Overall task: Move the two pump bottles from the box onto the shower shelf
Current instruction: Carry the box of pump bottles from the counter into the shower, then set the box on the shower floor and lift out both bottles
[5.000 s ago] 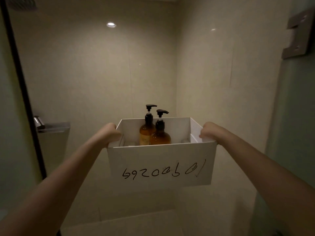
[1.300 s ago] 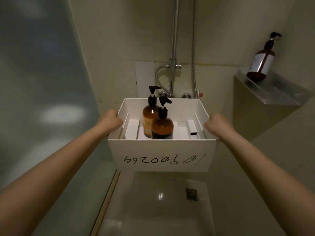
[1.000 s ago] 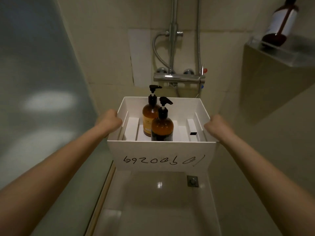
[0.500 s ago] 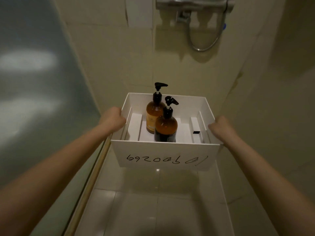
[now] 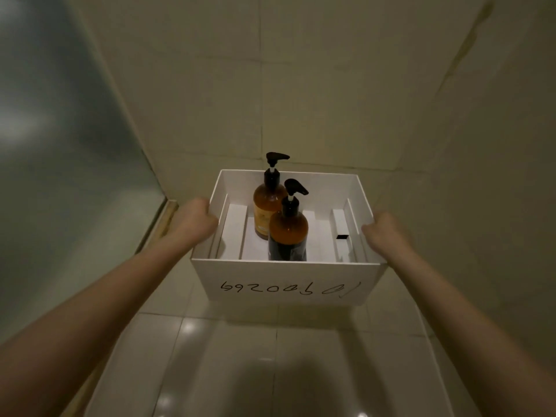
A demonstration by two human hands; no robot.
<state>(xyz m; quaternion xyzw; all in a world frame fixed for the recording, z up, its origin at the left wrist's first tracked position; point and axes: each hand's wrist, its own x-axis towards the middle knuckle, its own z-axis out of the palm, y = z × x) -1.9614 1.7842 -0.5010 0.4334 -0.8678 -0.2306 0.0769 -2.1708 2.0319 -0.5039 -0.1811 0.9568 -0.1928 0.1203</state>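
I hold a white open box (image 5: 285, 281) low over the shower floor, with handwriting on its near wall. My left hand (image 5: 194, 221) grips its left wall and my right hand (image 5: 386, 236) grips its right wall. Two amber pump bottles with black pumps stand upright inside. The taller bottle (image 5: 266, 206) is toward the back, and the shorter, darker bottle (image 5: 288, 233) stands touching it in front. The shower shelf is out of view.
Glossy white floor tiles (image 5: 270, 356) lie below the box. A frosted glass panel (image 5: 60, 145) rises on the left with a sill at its foot. Beige tiled walls (image 5: 331, 100) close the back and right. White card inserts (image 5: 341, 233) lie in the box.
The view has tilted down and the box has come lower toward the floor. The shower mixer, hose and shelf with its bottle have left the frame. Both hands still grip the box.
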